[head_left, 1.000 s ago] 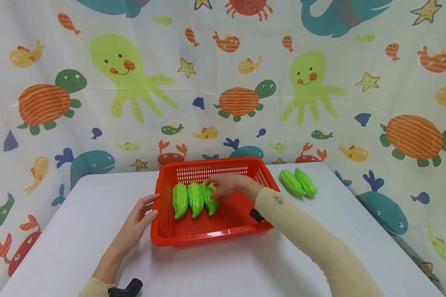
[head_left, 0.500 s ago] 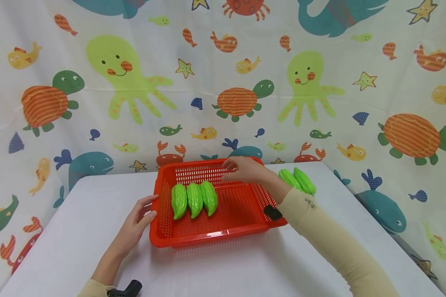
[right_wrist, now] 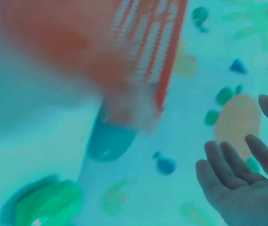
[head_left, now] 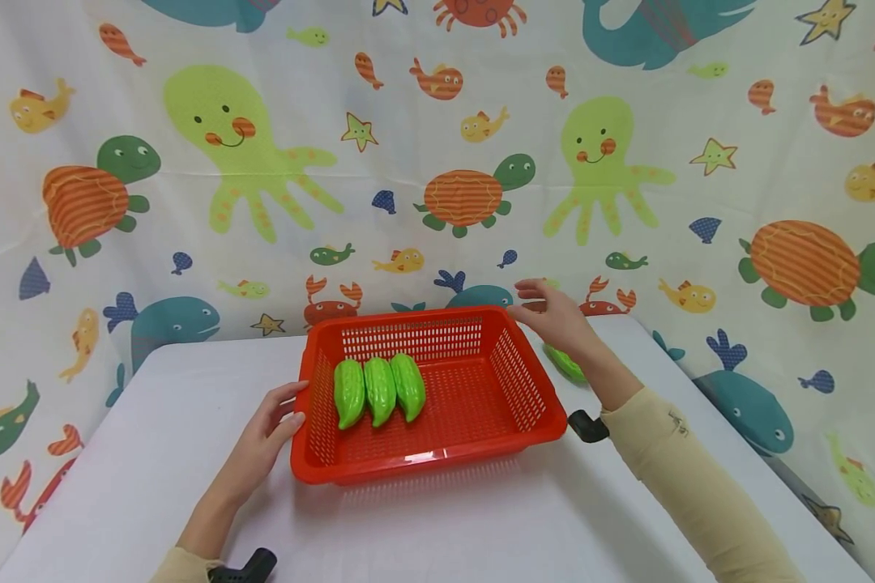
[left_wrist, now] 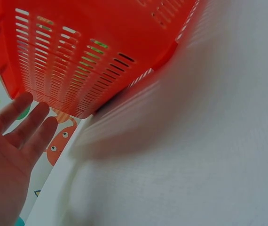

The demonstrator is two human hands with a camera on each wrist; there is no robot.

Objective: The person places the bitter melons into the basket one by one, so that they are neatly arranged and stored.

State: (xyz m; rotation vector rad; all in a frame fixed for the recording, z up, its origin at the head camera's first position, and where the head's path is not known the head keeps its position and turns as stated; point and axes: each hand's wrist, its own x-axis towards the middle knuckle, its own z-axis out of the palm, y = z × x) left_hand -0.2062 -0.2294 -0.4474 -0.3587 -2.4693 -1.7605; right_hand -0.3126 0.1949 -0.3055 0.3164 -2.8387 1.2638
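The left hand (head_left: 264,425), fingers loosely apart, touches the rim of the red basket (head_left: 430,460). Right of that hand, inside, three green gourds (head_left: 380,392) lie side by side, long axes running away from the person, tapered tips pointing back. Farther off, the right hand (head_left: 556,318) hovers with fingers apart. Below its wrist, another gourd (head_left: 563,363) slants, partly hidden, cut off in the right wrist view, tip unclear.

White, faintly creased curtain (head_left: 408,154) printed with cartoon sea creatures (head_left: 463,197), behind white tabletop (head_left: 423,530).
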